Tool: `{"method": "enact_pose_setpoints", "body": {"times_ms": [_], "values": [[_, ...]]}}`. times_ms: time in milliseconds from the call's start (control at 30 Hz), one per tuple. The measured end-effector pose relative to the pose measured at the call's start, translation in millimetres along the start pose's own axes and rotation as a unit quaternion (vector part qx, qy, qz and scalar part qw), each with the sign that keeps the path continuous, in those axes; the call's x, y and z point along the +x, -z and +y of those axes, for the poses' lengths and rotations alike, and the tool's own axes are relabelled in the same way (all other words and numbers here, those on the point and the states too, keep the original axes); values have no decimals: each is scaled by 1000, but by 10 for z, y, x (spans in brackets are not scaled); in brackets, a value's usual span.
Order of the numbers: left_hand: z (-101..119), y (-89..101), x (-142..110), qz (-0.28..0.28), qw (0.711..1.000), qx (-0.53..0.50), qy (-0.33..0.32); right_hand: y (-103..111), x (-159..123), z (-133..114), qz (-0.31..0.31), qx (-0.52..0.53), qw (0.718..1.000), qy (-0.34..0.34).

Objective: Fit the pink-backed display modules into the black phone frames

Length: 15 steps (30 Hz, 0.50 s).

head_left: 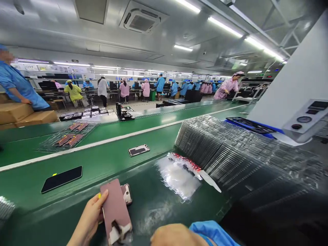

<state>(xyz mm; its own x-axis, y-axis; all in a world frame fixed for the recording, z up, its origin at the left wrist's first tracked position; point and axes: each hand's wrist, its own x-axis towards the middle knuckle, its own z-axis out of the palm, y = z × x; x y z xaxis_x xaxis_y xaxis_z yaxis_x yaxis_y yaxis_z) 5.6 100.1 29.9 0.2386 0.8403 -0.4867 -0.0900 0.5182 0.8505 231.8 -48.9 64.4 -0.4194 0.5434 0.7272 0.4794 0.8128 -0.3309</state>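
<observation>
My left hand is closed on a flat pink phone panel, gripping it by its left edge with the thumb on its face. White and dark patches show at the panel's lower end. Behind its right edge, another phone part with a camera hole sticks out; I cannot tell whether it is held too. At the bottom edge, my right hand is blurred and cut off, its fingers hidden, beside a blue sleeve. A dark phone screen with a yellow tab lies on the green belt, left of my left hand.
Another phone part lies farther along the belt. Clear plastic sleeves with red-marked edges lie beside stacked clear trays at right. Across the white line, a clear tray holds pinkish parts. People work beyond the belt.
</observation>
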Motion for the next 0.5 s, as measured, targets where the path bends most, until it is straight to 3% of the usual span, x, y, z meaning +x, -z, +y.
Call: {"method": "enact_pose_setpoints", "body": {"times_ms": [100, 133, 200, 267, 367, 500], "values": [[109, 88, 28, 39, 999, -1, -10, 533, -69, 119, 97, -51, 990, -89], [124, 120, 26, 42, 999, -3, -10, 722, -105, 220, 123, -88, 977, -153], [138, 180, 2, 36, 999, -7, -6, 1072, -221, 498, 126, -153, 932, -303], [155, 213, -52, 34, 999, -8, -8, 1333, -407, 829, 121, -175, 903, -374], [219, 181, -179, 32, 999, -9, -25, 1476, -767, 1290, 127, -221, 857, -448], [330, 62, -320, 14, 998, -21, -50, 1356, -1155, 1650, 149, -256, 807, -512]]}}
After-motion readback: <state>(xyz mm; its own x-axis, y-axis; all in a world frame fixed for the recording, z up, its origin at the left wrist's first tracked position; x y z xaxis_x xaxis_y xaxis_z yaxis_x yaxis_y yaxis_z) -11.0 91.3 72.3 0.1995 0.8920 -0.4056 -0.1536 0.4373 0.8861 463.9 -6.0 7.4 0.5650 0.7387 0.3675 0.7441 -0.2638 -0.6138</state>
